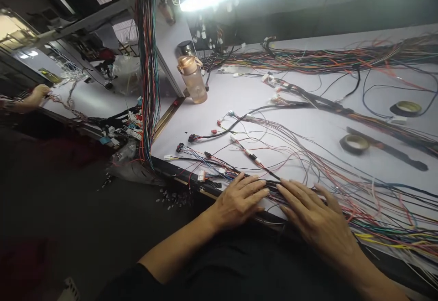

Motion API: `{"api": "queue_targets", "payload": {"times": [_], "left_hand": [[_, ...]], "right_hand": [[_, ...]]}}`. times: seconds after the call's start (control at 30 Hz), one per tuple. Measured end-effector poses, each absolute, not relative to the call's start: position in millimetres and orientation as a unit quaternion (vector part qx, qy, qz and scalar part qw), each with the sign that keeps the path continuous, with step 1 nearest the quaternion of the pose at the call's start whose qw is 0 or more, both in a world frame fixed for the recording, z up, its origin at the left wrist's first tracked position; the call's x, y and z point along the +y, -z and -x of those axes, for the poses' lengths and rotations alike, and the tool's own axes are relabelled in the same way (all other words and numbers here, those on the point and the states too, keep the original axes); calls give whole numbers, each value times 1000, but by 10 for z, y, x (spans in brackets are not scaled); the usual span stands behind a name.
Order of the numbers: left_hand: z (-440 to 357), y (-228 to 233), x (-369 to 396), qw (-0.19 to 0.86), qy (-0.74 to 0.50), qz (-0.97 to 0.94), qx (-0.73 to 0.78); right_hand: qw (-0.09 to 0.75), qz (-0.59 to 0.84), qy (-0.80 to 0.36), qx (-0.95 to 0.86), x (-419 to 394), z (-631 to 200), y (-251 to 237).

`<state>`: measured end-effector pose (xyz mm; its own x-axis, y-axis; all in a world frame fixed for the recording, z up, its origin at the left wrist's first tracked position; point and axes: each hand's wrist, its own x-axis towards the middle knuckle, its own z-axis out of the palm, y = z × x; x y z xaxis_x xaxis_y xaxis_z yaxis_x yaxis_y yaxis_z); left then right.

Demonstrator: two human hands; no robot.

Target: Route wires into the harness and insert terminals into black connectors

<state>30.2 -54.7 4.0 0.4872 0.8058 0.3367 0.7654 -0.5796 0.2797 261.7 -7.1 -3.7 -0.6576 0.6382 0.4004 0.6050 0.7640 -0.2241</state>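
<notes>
At the near edge of a pale worktable, a mostly black wire bundle, running left to right beneath two bare hands. Left hand and right hand side by side over it, fingertips near each other, fingers almost straight rather than clenched. Undersides hidden: cannot tell a true pinch from a light rest on the wires.

To the left, loose leads fanned out, with a white connector and a dark connector among them. Just beyond the hands, a thin branch banded in black and white, slanting toward the far left.

Likely light and limp: prone to tangling in the single wires, somewhat stiffer where gathered. Probably smooth enough to slip under the fingers (plastic insulation, by the look of it). Best held around the gathered black part between the hands, several wires together; better not tugged by connectors or lone leads, probably the frailest points.

Farther right, a roll of tape, flat on the worktable; far left, a tinted bottle.
</notes>
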Motion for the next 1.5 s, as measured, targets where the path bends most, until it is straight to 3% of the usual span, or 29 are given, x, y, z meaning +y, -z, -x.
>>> {"api": "queue_targets", "payload": {"times": [0.53, 1.03, 1.27, 1.5], "left_hand": [[-247, -25, -509, 50, -216, -854, 471], [-371, -133, -17, 39, -272, -845, 459], [-743, -150, 647, 129, -221, -814, 521], [-1007, -186, 700, 250, -205, -817, 478]], "right_hand": [[282, 412, -91, -862, -188, -2702, 137], [238, 414, -55, -877, -147, -2730, -10], [253, 397, -58, -880, -133, -2749, -5], [262, 385, -40, -884, -88, -2779, -2]]}}
